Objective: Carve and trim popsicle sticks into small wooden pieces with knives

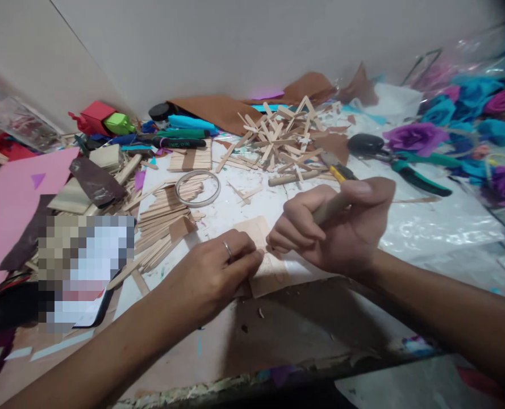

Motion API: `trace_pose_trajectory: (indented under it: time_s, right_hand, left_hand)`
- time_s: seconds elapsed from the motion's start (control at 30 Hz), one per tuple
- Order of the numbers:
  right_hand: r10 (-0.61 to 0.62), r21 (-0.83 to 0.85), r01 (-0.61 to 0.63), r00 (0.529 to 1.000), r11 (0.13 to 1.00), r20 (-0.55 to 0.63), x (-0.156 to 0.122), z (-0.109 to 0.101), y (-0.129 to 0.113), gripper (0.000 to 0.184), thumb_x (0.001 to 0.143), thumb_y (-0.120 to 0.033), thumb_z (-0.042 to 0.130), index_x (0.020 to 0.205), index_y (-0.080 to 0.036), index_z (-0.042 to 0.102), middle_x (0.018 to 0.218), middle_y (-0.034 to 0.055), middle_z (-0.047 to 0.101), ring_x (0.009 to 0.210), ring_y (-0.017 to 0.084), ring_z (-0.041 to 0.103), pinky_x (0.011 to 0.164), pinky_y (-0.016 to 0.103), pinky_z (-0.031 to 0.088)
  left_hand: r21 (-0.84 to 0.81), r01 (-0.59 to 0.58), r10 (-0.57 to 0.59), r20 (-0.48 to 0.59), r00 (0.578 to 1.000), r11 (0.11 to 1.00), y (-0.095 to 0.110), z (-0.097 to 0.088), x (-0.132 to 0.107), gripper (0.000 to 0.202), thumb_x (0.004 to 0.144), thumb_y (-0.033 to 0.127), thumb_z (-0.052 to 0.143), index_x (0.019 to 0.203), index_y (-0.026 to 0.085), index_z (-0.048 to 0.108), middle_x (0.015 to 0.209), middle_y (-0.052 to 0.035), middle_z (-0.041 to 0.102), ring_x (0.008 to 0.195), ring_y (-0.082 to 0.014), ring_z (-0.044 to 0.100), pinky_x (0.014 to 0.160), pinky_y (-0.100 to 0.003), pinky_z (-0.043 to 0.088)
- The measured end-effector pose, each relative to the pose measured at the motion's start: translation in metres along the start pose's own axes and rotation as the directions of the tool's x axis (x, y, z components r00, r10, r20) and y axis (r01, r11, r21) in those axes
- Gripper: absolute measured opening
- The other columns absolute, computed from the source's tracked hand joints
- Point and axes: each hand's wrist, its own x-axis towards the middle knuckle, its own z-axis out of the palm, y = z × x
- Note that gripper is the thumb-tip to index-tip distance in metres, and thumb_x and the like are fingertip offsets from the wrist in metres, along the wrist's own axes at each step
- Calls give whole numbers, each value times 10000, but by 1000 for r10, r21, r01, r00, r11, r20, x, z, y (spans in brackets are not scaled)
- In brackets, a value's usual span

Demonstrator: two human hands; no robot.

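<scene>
Sticks glued flat into a pale wooden panel (269,267) lie mid-table, long axis running toward eleven o'clock. The left hand (212,272) pinches its edge; the right hand (335,230) is fisted around a round wooden handle (331,209) angled toward two o'clock.

One head-worn camera, looking forward and down over a cluttered tabletop (426,227)

The single view sits close above the person's own forearms, which enter from the lower left and lower right; the left hand (212,272) and right hand (337,227) fill the near centre. The view is tilted, the wall (252,45) closes the far side, and there is no second view to overlap
</scene>
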Motion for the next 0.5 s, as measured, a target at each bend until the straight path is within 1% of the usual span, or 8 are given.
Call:
trace_pose_trajectory:
  time_s: [0.13,0.2,0.23,0.3,0.37,0.4,0.43,0.5]
  right_hand:
    - [-78,9,77,996,997,48,1,-3,4,542,900,-607,580,546,-228,422,469,-61,325,429,101,252,502,296,264]
    - [-64,-1,64,998,998,2,1,0,4,547,897,-591,602,535,-226,418,462,-61,329,432,99,250,511,300,260]
    - [-44,-5,44,999,999,-26,1,2,3,547,891,-580,621,528,-225,418,458,-63,327,436,99,248,520,303,263]
    - [-12,-3,12,998,1000,-65,1,5,1,549,874,-570,656,521,-223,418,454,-67,325,443,98,242,538,308,270]
    - [3,-7,-3,999,1000,-54,0,6,-2,552,835,-580,701,520,-222,424,456,-69,334,447,97,245,549,311,278]
    - [17,-16,-18,999,1000,-45,0,6,-3,551,813,-582,727,521,-221,430,460,-68,343,451,99,255,555,313,282]
    - [36,-29,-37,999,999,-36,0,6,-5,551,792,-584,751,523,-219,437,464,-66,354,457,101,267,561,315,286]
    - [79,-61,-79,997,995,-10,0,5,-7,548,769,-583,779,528,-216,452,472,-61,371,467,108,296,569,318,291]
  left_hand:
    - [-48,60,-60,-4,998,997,3,2,-2,176,1029,183,523,1147,192,652,996,-72,652,809,-158,581,660,-267,439]
    - [-137,203,-199,43,979,970,8,1,0,178,1052,262,503,1072,202,669,960,-56,656,790,-156,582,653,-267,429]
    - [-201,304,-296,73,952,931,11,1,2,217,1063,317,488,1020,208,671,918,-42,652,762,-152,579,640,-266,423]
    - [-327,523,-506,143,851,787,17,1,6,319,1067,420,478,889,211,641,794,-7,623,693,-142,563,603,-261,402]
    - [-398,638,-626,179,759,659,21,1,9,384,1043,496,505,807,213,609,697,16,579,641,-137,534,570,-261,376]
    - [-415,663,-655,186,733,623,22,2,10,397,1030,518,521,789,214,603,671,21,563,626,-137,522,558,-262,366]
    - [-424,671,-665,190,722,608,22,3,10,396,1019,528,535,787,216,606,661,23,558,619,-138,515,550,-264,361]
    - [-437,655,-653,182,735,617,20,4,10,367,1015,514,542,812,219,623,670,19,571,619,-142,520,540,-268,362]
